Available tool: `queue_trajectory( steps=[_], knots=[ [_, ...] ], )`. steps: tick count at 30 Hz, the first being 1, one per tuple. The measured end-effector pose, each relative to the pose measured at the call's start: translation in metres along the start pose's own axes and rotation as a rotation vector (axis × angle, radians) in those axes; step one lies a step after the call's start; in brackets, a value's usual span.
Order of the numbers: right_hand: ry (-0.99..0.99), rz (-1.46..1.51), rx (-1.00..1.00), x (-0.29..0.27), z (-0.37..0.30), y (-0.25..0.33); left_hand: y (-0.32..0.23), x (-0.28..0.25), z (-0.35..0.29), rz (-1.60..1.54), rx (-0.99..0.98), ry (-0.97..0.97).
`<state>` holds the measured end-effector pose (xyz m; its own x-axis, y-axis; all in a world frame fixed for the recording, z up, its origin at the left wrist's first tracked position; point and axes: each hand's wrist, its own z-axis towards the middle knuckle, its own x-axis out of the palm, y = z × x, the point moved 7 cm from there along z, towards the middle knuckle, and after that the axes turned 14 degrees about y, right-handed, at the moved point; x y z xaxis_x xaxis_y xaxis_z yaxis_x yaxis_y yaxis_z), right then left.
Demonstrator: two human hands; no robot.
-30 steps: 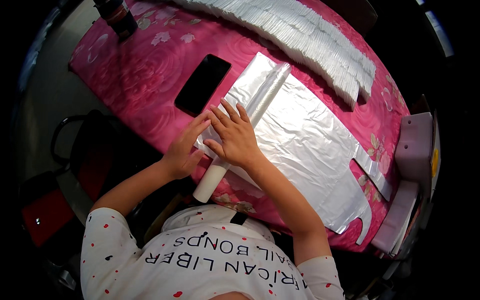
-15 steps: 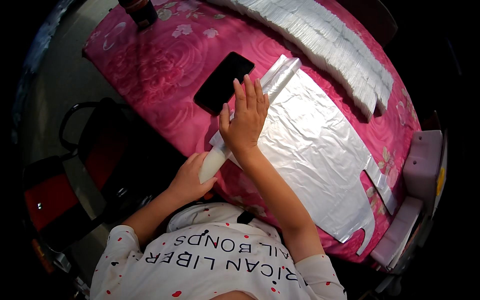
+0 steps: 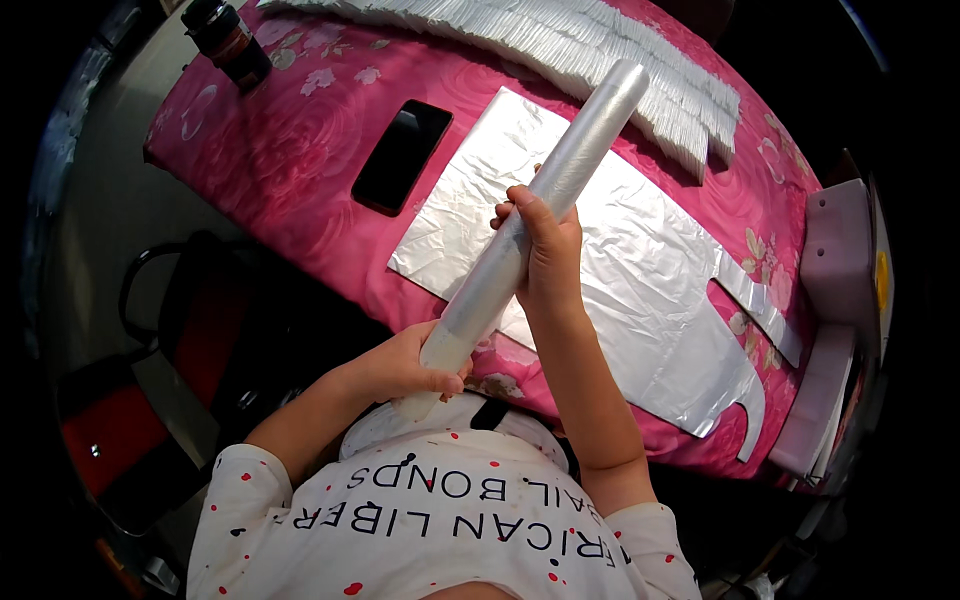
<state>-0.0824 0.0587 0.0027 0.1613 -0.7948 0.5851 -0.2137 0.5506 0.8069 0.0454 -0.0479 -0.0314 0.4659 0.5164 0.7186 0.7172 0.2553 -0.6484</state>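
Surrounding the work on a pink floral tablecloth (image 3: 290, 190): a dark lidded jar (image 3: 228, 45) at the far left, a black phone (image 3: 402, 155) lying face up left of centre, and long rows of white pleated stacks (image 3: 500, 45) along the far side. At the right edge, a pale pink holder (image 3: 835, 240); at the far left, below table level, a black-and-red item (image 3: 120, 430), mostly in shadow. Flat on the cloth lies a wrinkled silvery plastic sheet (image 3: 620, 290), two handle-like strips at its right end. Obstruction: the translucent plastic roll (image 3: 480, 290) slants across the sheet's left part and hides a strip of it; its far end overlaps the pleated stacks in this view, contact cannot be told. Roll position: near end beyond the table edge, in front of the person's white shirt (image 3: 420, 510). Grip: left hand (image 3: 415, 365) closed around the lower part, thumb across the top, a short end protruding below the palm. Right hand (image 3: 548, 250) wrapped about the middle, thumb laid over the upper surface, fingertips curling out on the left side. Both grips opened only to the roll's thickness; undersides hidden.
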Motion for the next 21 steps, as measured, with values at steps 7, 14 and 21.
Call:
queue_trajectory(
  steps=[7, 14, 21],
  knots=[
    [0.134, 0.305, -0.074, -0.003, -0.031, 0.005, 0.021, 0.029, 0.009, -0.482, -0.021, 0.405],
    [-0.088, 0.029, 0.008, -0.042, -0.061, -0.037, 0.014, -0.012, 0.033, 0.286, -0.033, -0.314],
    [-0.258, 0.123, 0.105, -0.122, -0.056, -0.023, 0.055, -0.023, 0.024, 0.272, -0.386, -0.180]
  ],
)
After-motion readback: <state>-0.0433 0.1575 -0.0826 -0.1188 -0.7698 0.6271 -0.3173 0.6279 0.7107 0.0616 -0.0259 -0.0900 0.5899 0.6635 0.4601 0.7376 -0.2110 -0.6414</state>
